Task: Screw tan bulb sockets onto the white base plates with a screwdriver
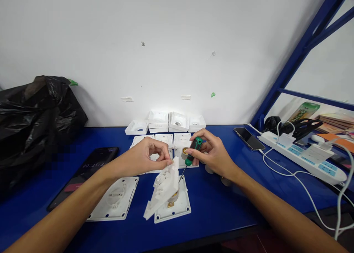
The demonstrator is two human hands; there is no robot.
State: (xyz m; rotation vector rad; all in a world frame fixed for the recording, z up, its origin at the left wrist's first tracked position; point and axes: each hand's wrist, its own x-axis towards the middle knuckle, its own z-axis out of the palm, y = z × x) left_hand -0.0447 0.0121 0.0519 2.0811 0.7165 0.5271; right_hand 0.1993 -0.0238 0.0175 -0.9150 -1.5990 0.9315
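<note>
Thumb and fingers of my left hand (155, 155) pinch the upper edge of a white plastic plate (164, 186), which is tilted up on its side. My right hand (214, 151) is closed around a screwdriver (195, 146) with a green and black handle. Its thin shaft slants down to the tilted plate, and the plate hides the tip. Beneath lies another white plate (183, 205) bearing a round fitting (173, 197) with brass parts. A similar round fitting (184, 153) shows just left of the handle. One more white plate (118, 201) lies flat under my left forearm.
White square plates (163, 138) lie behind my hands, with white box covers (158, 118) stacked against the wall. A phone showing a timer (91, 166) and a black plastic bag (41, 113) are at left. At right are another phone (249, 138), a power strip (304, 157) and cables.
</note>
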